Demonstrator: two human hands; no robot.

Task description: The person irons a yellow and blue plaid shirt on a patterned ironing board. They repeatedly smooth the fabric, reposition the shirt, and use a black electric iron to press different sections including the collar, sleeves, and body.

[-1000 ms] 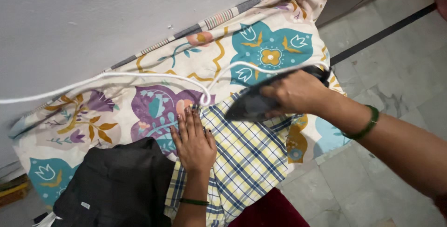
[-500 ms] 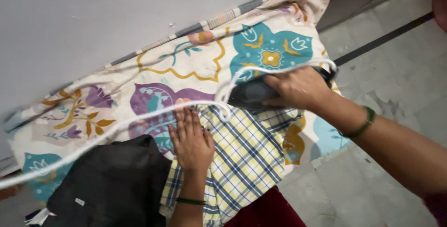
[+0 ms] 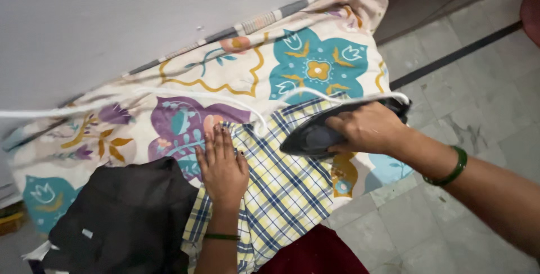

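Note:
My right hand (image 3: pixel 368 129) grips the handle of a dark clothes iron (image 3: pixel 315 137), which rests on a yellow, white and blue checked cloth (image 3: pixel 284 187). My left hand (image 3: pixel 222 167) lies flat on the left part of that cloth, fingers spread and pointing away from me. The iron's white cord (image 3: pixel 185 95) runs from its back end, loops over the cloth's far edge and stretches off to the left. The checked cloth lies on a floral pad (image 3: pixel 214 77) in cream, teal and purple spread along the wall.
A black garment (image 3: pixel 121 218) lies bunched to the left of my left arm. A grey wall (image 3: pixel 112 15) borders the pad's far side. Grey marble floor tiles (image 3: pixel 467 82) with a dark strip lie to the right. Dark red fabric (image 3: pixel 315 254) shows at the bottom.
The iron has slid back toward me and to the right over the checked cloth. The cord has swung up and now lies higher across the pad. My left hand stays pressed flat.

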